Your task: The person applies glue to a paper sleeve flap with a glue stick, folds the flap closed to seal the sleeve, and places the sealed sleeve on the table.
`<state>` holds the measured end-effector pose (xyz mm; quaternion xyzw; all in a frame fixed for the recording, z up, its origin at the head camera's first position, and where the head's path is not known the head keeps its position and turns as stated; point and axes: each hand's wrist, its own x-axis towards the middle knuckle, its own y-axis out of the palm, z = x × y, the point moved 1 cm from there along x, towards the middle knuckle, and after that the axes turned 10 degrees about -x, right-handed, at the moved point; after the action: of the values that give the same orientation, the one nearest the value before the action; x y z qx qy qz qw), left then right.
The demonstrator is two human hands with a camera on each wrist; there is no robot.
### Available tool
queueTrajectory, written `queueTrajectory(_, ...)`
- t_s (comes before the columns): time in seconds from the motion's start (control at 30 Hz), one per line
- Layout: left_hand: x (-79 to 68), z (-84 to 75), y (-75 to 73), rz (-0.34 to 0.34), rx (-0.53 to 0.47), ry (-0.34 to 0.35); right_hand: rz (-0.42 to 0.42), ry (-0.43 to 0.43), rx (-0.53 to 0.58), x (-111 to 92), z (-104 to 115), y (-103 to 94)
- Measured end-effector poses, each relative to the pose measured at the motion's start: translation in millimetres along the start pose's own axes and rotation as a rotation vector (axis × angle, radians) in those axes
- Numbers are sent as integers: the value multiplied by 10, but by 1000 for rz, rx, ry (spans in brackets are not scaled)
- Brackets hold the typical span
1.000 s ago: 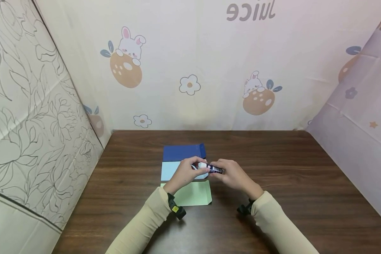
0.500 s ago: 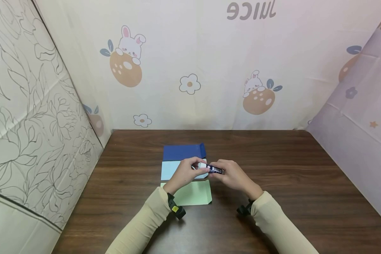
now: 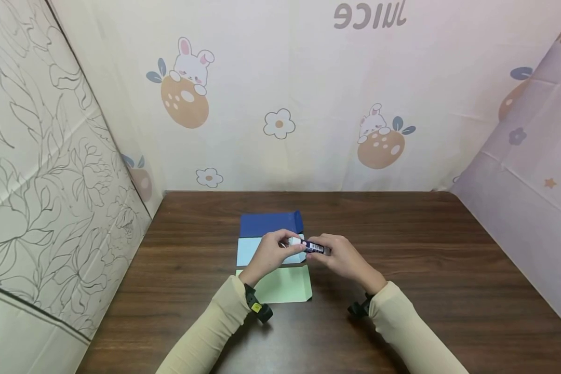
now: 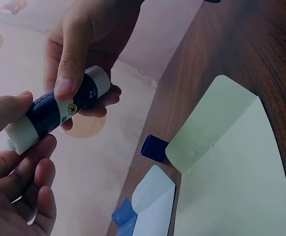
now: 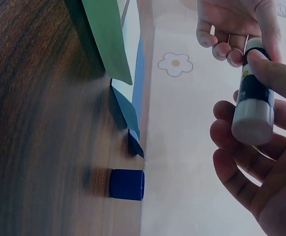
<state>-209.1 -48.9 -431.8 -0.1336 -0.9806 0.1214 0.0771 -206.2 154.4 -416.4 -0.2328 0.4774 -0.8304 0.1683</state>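
Observation:
A glue stick (image 3: pixel 315 247) with a dark blue label is held between both hands above the table. My left hand (image 3: pixel 271 252) pinches its white top end, where a bit of glue shows in the left wrist view. My right hand (image 3: pixel 338 254) grips the barrel near the white base (image 5: pixel 253 123), thumb on the label. Under and beside the left hand lie three envelope-like papers with flaps raised at the right: dark blue (image 3: pixel 266 225), light blue (image 3: pixel 249 252) and light green (image 3: pixel 285 285). The left hand and forearm partly cover the lower two.
A dark blue cap (image 5: pixel 127 184) stands on the brown wooden table (image 3: pixel 402 249), near the paper flaps; the hands hide it in the head view. Printed cloth walls (image 3: pixel 280 156) rise behind the table and on both sides.
My left hand has shifted slightly left and up, and the glue stick's white end with it. My right hand stays nearly in place. The papers have not moved.

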Motion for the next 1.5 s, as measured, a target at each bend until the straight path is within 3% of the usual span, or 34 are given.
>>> queueTrajectory(0.57, -24, -1, -124, -30, -32, -10, 13, 56, 49, -45, -84, -57)
queueTrajectory(0.97, -45, -12, -163, -64, -17, -15, -112, -52, -12, -45, -98, -10)
queueTrajectory(1.33, -39, 13, -172, -46, -76, -27, -89, 49, 177, -32, -77, -21)
queueTrajectory(1.5, -52, -20, -171, -38, -77, -39, -37, 81, 230, -41, -92, -27)
